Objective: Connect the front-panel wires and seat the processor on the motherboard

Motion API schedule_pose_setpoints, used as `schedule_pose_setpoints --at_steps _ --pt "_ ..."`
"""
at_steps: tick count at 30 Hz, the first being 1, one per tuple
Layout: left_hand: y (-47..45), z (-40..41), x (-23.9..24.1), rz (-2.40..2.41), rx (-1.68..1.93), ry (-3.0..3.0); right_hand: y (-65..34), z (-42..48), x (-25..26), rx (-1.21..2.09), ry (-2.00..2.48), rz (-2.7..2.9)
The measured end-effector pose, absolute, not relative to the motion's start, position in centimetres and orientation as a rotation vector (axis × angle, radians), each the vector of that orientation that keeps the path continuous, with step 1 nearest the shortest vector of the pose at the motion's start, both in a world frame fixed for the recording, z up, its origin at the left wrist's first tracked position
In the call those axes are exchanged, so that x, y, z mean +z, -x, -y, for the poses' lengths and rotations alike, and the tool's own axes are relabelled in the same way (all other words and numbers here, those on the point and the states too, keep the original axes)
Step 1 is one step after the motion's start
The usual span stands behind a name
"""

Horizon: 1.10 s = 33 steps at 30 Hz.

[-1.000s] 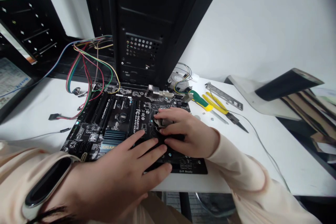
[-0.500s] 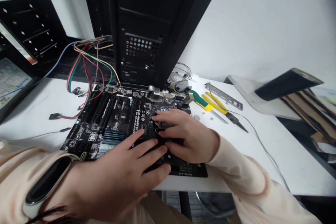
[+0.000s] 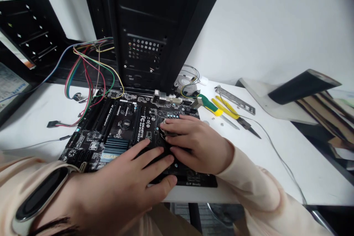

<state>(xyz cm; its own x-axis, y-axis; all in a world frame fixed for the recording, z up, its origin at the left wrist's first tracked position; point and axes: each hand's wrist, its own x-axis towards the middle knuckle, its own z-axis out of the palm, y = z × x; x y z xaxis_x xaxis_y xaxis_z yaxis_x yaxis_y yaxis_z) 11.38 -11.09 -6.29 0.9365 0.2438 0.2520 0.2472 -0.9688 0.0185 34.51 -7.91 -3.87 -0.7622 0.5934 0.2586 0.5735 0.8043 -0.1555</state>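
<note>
A black Gigabyte motherboard lies on the white table under both hands. My left hand rests on its near part with fingers spread, beside the blue heat sink; nothing is in it. Over the CPU socket, my right hand bends its fingers and thumb around the metal socket cover. Those fingers hide most of the socket, so the exact grip is partly covered. The two hands are close together, with the left fingertips just short of the right thumb.
Behind the board stands a black computer case with loose coloured wires. A fan cooler, green-yellow screwdriver, yellow-handled pliers and metal I/O plate lie to the right. A thin cable crosses the table.
The view has shifted slightly, moving the board and case left in the picture. My right hand has edged a little right over the socket. My left hand stays spread on the board.
</note>
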Motion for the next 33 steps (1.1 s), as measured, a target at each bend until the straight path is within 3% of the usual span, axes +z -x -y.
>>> schedule_pose_setpoints --at_steps 6,33 --pt "-11.4 11.0 -6.1 0.376 -0.413 3.059 -34.4 7.0 -4.4 0.217 0.793 2.512" --pt "-11.2 11.2 -6.3 0.412 -0.402 3.071 -33.7 6.7 -5.1 0.183 1.006 2.41"
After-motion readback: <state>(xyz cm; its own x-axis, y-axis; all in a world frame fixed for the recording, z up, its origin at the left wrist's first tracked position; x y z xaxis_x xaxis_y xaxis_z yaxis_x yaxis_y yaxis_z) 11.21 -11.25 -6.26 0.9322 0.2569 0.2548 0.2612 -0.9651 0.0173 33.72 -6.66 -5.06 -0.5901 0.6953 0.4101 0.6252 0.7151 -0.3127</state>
